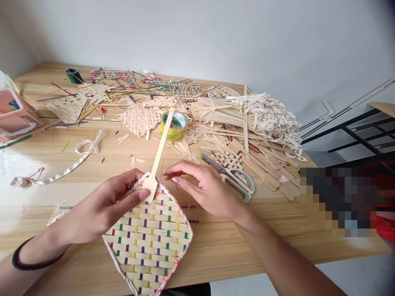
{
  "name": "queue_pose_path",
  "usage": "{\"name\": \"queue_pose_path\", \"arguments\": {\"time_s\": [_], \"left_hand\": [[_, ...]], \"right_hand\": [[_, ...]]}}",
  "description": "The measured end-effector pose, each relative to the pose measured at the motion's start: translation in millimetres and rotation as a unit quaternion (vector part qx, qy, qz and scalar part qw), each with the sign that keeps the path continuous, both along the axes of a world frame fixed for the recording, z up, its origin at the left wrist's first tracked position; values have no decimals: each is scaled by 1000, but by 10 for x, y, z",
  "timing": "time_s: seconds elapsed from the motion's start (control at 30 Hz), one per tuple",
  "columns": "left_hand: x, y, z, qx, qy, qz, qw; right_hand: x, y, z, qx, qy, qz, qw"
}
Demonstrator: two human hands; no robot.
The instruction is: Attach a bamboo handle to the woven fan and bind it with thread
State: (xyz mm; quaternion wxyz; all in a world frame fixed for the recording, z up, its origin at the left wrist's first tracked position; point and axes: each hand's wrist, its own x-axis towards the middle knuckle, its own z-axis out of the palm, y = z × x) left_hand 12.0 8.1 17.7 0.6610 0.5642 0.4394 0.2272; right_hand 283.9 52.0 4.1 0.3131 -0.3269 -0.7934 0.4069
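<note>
My left hand (108, 201) pinches the top corner of a woven bamboo fan (148, 242) together with the wide end of a flat wooden handle (161, 154). The fan is diamond-shaped, with purple, yellow, green and red strips in its weave. White binding tape (187, 213) runs along its edge, stitched with red thread. From that corner the handle's narrow shaft points up and away. My right hand (203, 187) hovers just right of the handle, fingers loosely bent and apart, with nothing visible in them. A fine thread seems to hang near its fingertips.
Scissors (237, 179) lie right of my right hand. Behind are a tape roll (174, 125), bamboo scraps, a woven piece (140, 121) and a heap of white tape (271, 117). A white ribbon (61, 174) and a pink box (18, 113) are at left. Spare handles (262, 168) lie right.
</note>
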Motion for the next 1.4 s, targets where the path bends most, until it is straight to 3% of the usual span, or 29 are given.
{"name": "queue_pose_path", "arguments": {"time_s": [0.63, 0.77, 0.93, 1.13, 1.4], "left_hand": [[-6, -8, 13, 11, -17, -42, 999], [-3, 1, 54, 15, -46, -30, 998], [-42, 13, 22, -3, -37, -19, 999], [-69, 39, -15, 1, 12, -19, 1000], [-38, 55, -8, -13, 32, 0, 999]], "right_hand": [[-46, -13, -56, 16, 14, 82, 996], [-28, 5, -11, 52, -10, 51, 997], [93, 92, -7, 18, -29, -7, 999], [265, 224, -8, -56, 72, -69, 993], [381, 311, -4, -121, 199, -147, 961]]}}
